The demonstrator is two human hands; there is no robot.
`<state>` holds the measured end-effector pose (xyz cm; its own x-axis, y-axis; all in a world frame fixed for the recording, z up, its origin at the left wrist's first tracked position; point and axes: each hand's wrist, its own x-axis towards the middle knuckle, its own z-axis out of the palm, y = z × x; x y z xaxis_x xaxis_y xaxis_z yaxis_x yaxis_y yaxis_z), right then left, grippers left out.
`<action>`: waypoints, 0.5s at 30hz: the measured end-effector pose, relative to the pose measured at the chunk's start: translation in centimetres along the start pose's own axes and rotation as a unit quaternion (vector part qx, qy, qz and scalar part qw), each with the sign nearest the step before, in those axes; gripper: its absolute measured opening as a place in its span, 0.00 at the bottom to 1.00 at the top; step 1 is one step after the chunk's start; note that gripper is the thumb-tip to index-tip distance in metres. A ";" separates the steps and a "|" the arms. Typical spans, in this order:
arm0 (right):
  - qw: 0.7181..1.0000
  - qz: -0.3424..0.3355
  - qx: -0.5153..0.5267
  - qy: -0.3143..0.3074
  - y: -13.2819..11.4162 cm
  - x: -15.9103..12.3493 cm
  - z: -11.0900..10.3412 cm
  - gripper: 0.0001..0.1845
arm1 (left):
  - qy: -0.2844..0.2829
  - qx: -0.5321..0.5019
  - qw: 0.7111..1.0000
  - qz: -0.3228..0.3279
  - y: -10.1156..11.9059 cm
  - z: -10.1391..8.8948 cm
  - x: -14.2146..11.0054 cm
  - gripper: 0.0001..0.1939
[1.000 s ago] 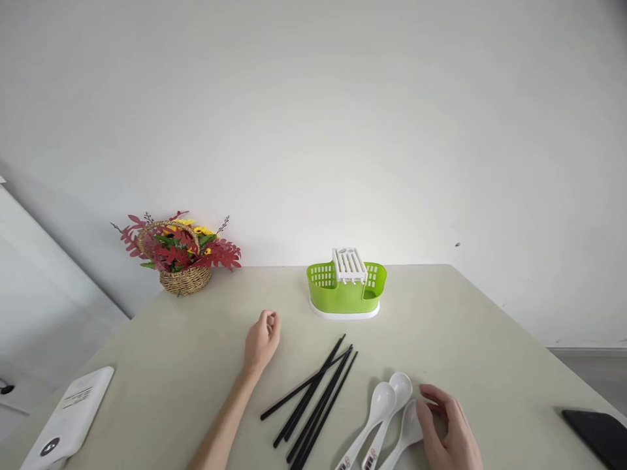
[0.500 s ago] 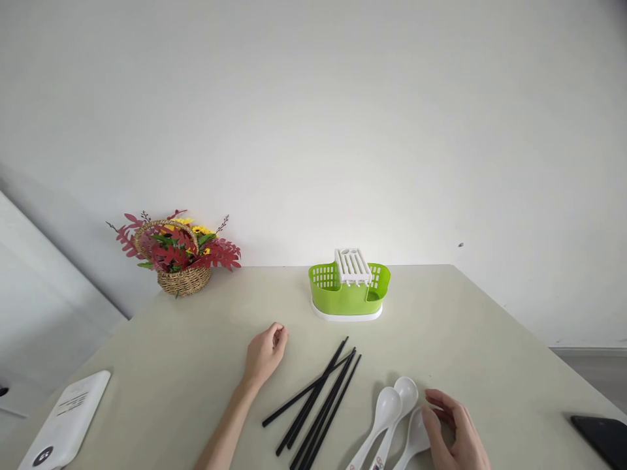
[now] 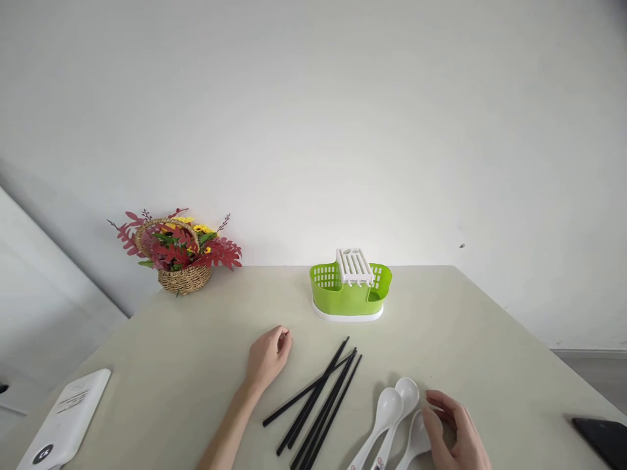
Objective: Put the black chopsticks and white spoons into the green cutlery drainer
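Observation:
My left hand (image 3: pixel 268 357) rests on the beige table (image 3: pixel 196 352) with its fingers curled in loosely and nothing in them. It lies just left of a bundle of several black chopsticks (image 3: pixel 318 403). Three white spoons (image 3: pixel 386 411) lie side by side to the right of the chopsticks. My right hand (image 3: pixel 456 431) is at the bottom edge, with thumb and fingers closed round the bowl of the rightmost spoon (image 3: pixel 418 436). A green cutlery holder (image 3: pixel 350 295) with a white slotted insert stands at the back of the table, beyond both hands.
A wicker basket of red and yellow flowers (image 3: pixel 179 251) stands at the back left by the wall. A white flat device (image 3: pixel 66 421) lies at the front left corner. A black phone (image 3: pixel 602 434) lies at the right edge.
My left hand has slid a little to the right and nearer, closer to the chopsticks. My right hand has stayed on the rightmost spoon, barely shifting.

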<state>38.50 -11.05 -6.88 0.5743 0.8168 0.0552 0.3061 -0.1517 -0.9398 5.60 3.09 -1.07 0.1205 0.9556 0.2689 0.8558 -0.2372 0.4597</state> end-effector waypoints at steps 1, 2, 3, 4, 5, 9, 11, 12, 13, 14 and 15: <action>1.000 0.000 0.000 -0.001 0.0 0.0 0.0 0.28 | 0.001 0.004 1.000 0.004 0.0 0.0 0.0 0.19; 1.000 0.000 -0.001 -0.002 -0.1 0.0 0.0 0.28 | 0.003 0.009 1.000 0.009 0.1 0.0 -0.1 0.19; 1.000 0.000 0.000 -0.002 -0.1 0.0 0.0 0.28 | 0.005 0.013 1.000 0.013 0.1 0.0 -0.1 0.18; 1.000 0.000 0.000 -0.001 -0.1 0.0 0.0 0.28 | 0.007 0.018 1.000 0.017 0.2 0.0 -0.2 0.18; 1.000 -0.001 0.000 0.000 -0.1 -0.1 0.1 0.28 | 0.009 0.022 1.000 0.020 0.2 0.1 -0.2 0.18; 1.000 0.002 -0.005 0.006 -0.1 -0.1 0.1 0.28 | 0.013 0.037 0.999 0.034 0.3 0.2 -0.3 0.17; 1.000 0.005 -0.008 0.005 -0.1 -0.1 0.1 0.28 | 0.010 0.042 0.998 0.039 0.3 0.2 -0.3 0.18; 1.000 0.006 -0.008 0.004 0.0 -0.1 0.1 0.28 | 0.010 0.045 0.998 0.041 0.3 0.2 -0.4 0.18; 1.000 0.005 -0.007 0.003 0.0 -0.1 0.1 0.29 | 0.009 0.048 0.998 0.043 0.3 0.2 -0.4 0.18; 1.000 0.003 -0.006 0.002 0.0 -0.1 0.1 0.29 | 0.009 0.050 0.998 0.045 0.3 0.3 -0.4 0.18; 1.000 0.002 -0.005 0.002 0.1 0.0 0.1 0.29 | 0.010 0.051 0.998 0.047 0.3 0.3 -0.4 0.18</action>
<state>38.40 -11.02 -6.99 0.5778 0.8145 0.0532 0.3123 -0.1604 -0.9363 5.94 2.69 -1.29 0.1946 0.9260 0.3236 0.8882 -0.3064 0.3424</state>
